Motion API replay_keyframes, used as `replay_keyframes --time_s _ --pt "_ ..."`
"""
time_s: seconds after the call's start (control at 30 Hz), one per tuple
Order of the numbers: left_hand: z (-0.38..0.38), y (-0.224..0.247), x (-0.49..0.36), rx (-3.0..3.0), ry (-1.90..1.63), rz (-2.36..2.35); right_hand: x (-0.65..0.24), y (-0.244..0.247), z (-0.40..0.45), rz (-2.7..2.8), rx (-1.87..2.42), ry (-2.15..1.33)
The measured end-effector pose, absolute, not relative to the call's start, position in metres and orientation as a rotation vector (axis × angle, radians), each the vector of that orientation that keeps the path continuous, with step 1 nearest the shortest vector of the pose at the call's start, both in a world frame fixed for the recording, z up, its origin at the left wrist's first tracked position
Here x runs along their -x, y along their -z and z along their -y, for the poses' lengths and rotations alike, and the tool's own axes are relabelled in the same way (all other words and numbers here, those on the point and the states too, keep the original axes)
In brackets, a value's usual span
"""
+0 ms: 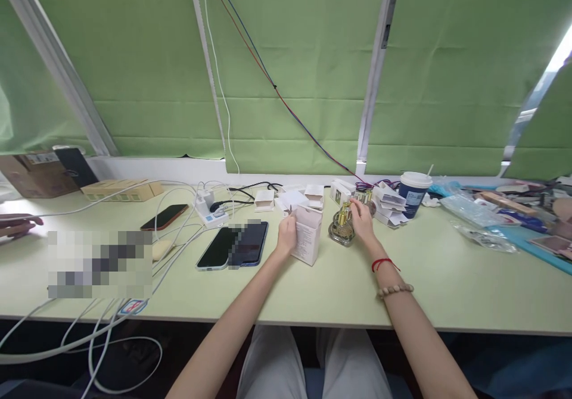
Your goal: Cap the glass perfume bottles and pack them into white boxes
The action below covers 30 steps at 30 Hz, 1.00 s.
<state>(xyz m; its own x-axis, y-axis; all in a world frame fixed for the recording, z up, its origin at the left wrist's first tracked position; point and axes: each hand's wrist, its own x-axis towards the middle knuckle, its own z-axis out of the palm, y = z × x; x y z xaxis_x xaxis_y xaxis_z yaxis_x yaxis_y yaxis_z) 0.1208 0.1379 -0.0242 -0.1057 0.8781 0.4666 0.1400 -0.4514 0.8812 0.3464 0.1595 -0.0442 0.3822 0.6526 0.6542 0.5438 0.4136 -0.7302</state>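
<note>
A white box (pixel 307 236) with an open top flap stands upright on the table, and my left hand (pixel 287 232) grips its left side. My right hand (pixel 361 217) has its fingers pinched at a small gold-coloured item (pixel 344 213); how firmly it is held cannot be made out. Beneath that item lies a clear and metallic ornate piece (pixel 342 233), to the right of the box. More gold pieces (pixel 364 198) show just behind my right hand. Several small white boxes stand behind both hands, one of them (pixel 264 200) to the left.
Two phones (pixel 218 249) lie left of my left arm, with a power strip (pixel 212 211) and white cables beyond. A paper cup (pixel 414 193) stands at the back right beside plastic bags (pixel 473 210). Another person's hand (pixel 18 225) rests at the far left.
</note>
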Motion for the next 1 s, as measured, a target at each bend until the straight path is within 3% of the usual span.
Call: replay_keyframes --time_s 0.53,1.0 --pt "-0.136 0.027 -0.120 -1.665 -1.590 -1.131 -0.348 0.042 -0.148 1.250 1.430 -0.061" --pt "-0.133 0.025 -0.121 -1.674 -1.569 -1.197 -0.343 0.034 -0.146 0.768 1.204 -0.104"
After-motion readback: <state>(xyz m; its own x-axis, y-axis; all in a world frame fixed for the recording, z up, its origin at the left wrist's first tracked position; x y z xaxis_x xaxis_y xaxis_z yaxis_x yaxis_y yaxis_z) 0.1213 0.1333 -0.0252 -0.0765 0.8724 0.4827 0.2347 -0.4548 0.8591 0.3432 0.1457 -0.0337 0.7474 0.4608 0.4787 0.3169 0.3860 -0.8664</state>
